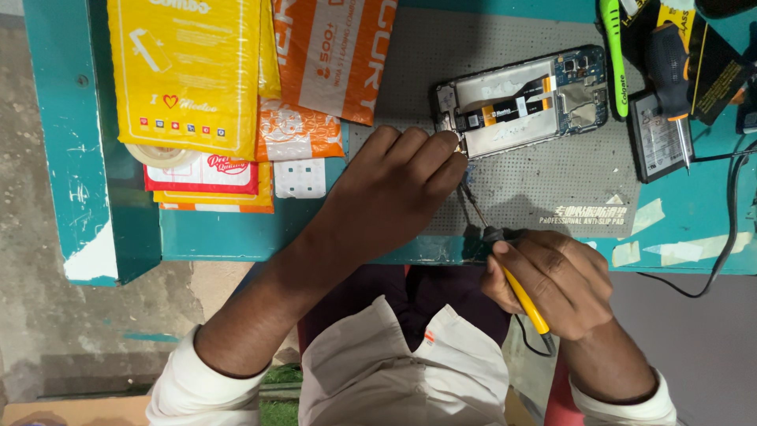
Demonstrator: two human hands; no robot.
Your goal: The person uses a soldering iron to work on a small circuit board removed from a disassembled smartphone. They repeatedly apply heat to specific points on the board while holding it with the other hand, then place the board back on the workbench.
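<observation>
Two hands work over a teal bench (236, 237) with a grey perforated mat (552, 181). An opened phone (524, 101) lies on the mat, back cover off. Left hand (386, 185) pinches the phone's lower corner, fingers curled. Right hand (556, 280) grips a yellow-handled soldering iron (516, 293), tip near that corner.

opened-up phone (524, 99) lies flat on the grey mat, back cover off, guts showing; yellow-handled soldering iron (505, 268) angled tip-first toward its corner

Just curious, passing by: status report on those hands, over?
Left hand steadying opened phone. Right hand gripping soldering iron, tip at phone's corner. Nothing in between.
</observation>
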